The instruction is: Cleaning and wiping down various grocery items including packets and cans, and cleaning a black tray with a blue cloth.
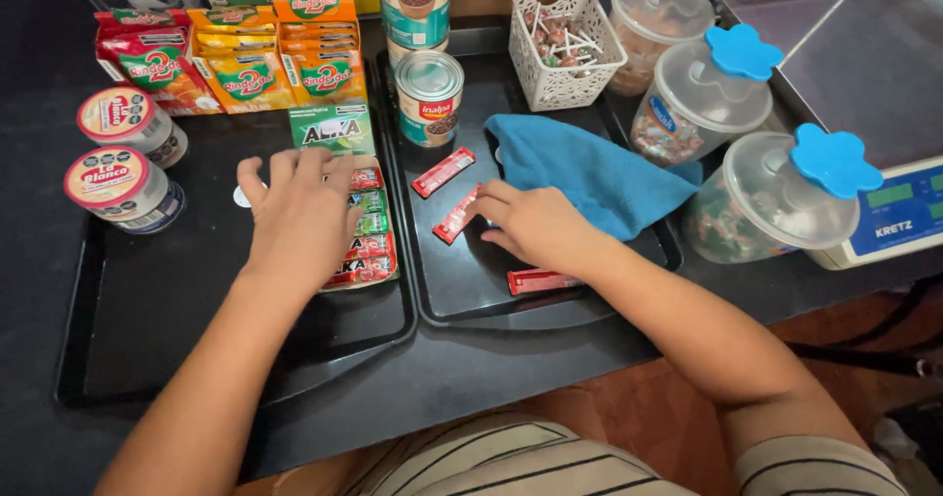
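A red candy stick (456, 215) lies on the right black tray (550, 295), its long axis running diagonally from lower left to upper right; the right hand (535, 226) pinches its near end. Judging by this, sorting is about half done: a stack of red and green sticks (369, 229) sits under the left hand (300, 216), whose grip is spread flat, while two more red sticks (443, 172) (538, 281) lie loose beside a blue cloth (589, 172).

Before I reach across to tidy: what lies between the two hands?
Head view: the row of small candy packs beside the left hand, then both trays' rims; right hand touches a red stick.
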